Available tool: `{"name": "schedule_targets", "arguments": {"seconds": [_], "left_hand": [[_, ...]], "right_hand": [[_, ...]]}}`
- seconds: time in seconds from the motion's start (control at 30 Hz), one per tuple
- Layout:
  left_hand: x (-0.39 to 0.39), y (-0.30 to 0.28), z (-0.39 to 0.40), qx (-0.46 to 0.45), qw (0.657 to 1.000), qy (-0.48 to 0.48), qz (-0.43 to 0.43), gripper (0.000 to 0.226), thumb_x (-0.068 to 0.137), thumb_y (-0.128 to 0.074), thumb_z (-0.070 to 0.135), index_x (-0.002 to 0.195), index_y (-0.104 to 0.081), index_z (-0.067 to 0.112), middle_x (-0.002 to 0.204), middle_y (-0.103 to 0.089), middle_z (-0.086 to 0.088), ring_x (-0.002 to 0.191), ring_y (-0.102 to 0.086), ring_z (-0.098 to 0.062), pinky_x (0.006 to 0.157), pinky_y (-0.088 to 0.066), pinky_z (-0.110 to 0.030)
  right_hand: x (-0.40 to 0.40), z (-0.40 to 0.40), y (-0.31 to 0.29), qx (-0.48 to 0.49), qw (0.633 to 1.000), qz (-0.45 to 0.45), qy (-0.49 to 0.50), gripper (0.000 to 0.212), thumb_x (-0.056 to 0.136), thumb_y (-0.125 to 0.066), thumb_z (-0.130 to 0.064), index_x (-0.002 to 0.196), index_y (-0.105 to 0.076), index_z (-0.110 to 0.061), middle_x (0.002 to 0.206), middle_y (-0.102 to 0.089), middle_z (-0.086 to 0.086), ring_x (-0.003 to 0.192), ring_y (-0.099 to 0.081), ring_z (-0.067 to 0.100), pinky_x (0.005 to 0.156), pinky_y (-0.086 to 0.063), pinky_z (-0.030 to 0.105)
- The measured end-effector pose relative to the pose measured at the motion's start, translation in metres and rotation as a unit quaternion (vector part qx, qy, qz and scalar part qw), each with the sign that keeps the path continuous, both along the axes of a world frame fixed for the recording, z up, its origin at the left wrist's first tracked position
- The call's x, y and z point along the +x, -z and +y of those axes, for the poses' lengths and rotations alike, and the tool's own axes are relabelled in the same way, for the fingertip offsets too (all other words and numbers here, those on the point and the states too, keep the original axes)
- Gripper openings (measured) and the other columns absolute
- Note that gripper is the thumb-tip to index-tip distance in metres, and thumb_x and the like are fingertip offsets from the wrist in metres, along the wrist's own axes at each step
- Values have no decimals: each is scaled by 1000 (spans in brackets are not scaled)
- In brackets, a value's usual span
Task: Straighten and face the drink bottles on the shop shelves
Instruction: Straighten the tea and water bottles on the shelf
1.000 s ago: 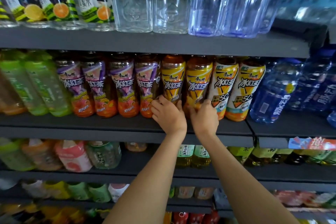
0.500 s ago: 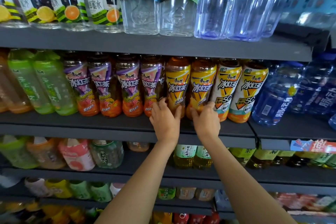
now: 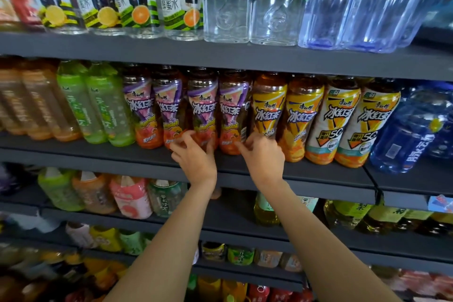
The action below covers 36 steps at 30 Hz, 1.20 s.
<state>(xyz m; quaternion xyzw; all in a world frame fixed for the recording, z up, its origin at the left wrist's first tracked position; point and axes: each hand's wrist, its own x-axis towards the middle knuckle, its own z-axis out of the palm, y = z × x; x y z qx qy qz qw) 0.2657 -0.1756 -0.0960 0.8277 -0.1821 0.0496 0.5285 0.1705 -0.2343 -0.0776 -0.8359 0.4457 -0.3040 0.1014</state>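
The middle shelf [image 3: 318,174] carries a row of iced-tea bottles: several with purple labels, then two with yellow labels [image 3: 300,115] and two with white-and-yellow labels [image 3: 340,117]. My left hand [image 3: 195,158] grips the base of the third purple-label bottle [image 3: 202,108], thumb and fingers on either side of it. My right hand [image 3: 263,154] is in front of the first yellow bottle's [image 3: 268,108] base, its curled fingertips pinching the lower right side of the fourth purple-label bottle [image 3: 232,110]. Both hands are slightly blurred. All labels face outward.
Green tea bottles [image 3: 98,105] and amber bottles stand left of the purple row, blue drink bottles [image 3: 411,135] to the right. The top shelf holds honey-water, soda [image 3: 226,2] and large clear blue bottles. Lower shelves carry more drinks.
Both hands have left the two yellow-label bottles and shifted left to the purple-label bottles. My view has moved closer and a little left.
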Motion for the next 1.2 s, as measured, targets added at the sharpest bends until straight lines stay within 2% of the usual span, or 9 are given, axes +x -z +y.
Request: {"name": "schedule_targets", "arguments": {"seconds": [0.2,0.47,0.6,0.73,0.8,0.9,1.03,1.1,1.2], "left_hand": [[16,1,5,67,997,13,-31,50,86,-65,23,128,-43,6,130,-35,-17,114,-43,-34,93,-40,-41],[22,1,10,75,996,35,-24,44,89,-60,30,127,-46,10,132,-34,-13,119,-41,-32,97,-34,-45],[11,5,17,37,998,42,-41,40,89,-61,29,121,-48,7,129,-38,-14,117,-41,-32,95,-34,-44],[2,-3,11,-13,998,50,-44,43,90,-60,25,124,-46,4,125,-44,-15,115,-45,-30,94,-36,-40],[-6,-11,6,-55,994,46,-80,37,89,-61,20,119,-50,3,118,-49,-14,109,-49,-28,91,-37,-36],[-31,-16,-4,-76,982,97,-144,31,85,-63,16,111,-53,3,111,-52,-14,105,-50,-27,88,-35,-29],[-66,-13,-18,-68,969,169,-169,33,83,-66,15,112,-53,4,109,-53,-13,103,-50,-27,87,-39,-32],[-78,-11,-23,-63,959,206,-186,34,83,-66,14,113,-53,5,110,-52,-12,103,-50,-25,86,-38,-29],[-89,-7,-32,-51,947,254,-191,33,84,-64,12,113,-52,6,110,-51,-11,102,-51,-24,86,-39,-29]], "right_hand": [[22,4,-2,14,999,31,10,38,91,-55,-43,104,-53,-8,102,-66,11,96,-64,31,72,-49,35],[22,6,-1,13,1000,8,16,38,92,-53,-43,104,-58,-7,100,-67,12,96,-63,30,70,-48,35],[9,2,-3,20,998,-52,25,36,91,-54,-43,100,-62,-9,84,-69,12,85,-65,31,67,-50,35],[-14,-9,-8,13,995,-90,34,31,92,-56,-39,91,-67,-10,77,-70,9,74,-66,28,59,-49,31],[-29,-16,-9,10,992,-109,66,32,91,-56,-40,87,-67,-10,73,-69,9,73,-65,28,57,-49,30],[-52,-26,-8,34,988,-109,107,32,90,-59,-39,93,-66,-9,80,-69,11,80,-64,30,58,-46,31],[-58,-25,-5,65,995,-51,62,30,89,-61,-36,103,-61,-9,93,-67,11,86,-63,31,65,-49,35],[-67,-24,-7,61,993,-75,69,26,90,-60,-33,104,-62,-11,94,-68,11,84,-64,30,66,-52,37],[-96,-31,-10,76,978,-135,139,27,91,-59,-32,103,-65,-8,96,-69,10,85,-62,26,66,-47,32]]}}
